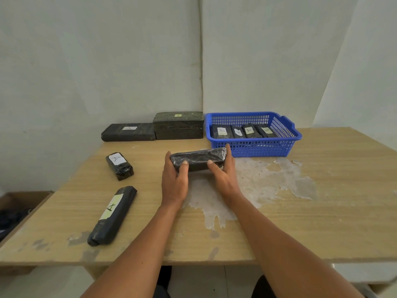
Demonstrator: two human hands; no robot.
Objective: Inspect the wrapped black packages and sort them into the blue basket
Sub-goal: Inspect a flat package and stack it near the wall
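Note:
A wrapped black package [198, 158] is held at mid-table, just in front of the blue basket [290, 136]. My left hand [174, 179] grips its left end and my right hand [223, 175] grips its right end. No label shows on the side facing me. The basket holds several black packages [245, 131], each with a white label marked A. To the left, a short labelled package [119, 166] and a long labelled package [112, 216] lie on the table.
Against the back wall lie a flat black labelled package [128, 132] and a taller dark box [178, 125]. The wooden table [322, 211] has a pale worn patch under my hands. A cardboard box [17, 209] stands on the floor at left.

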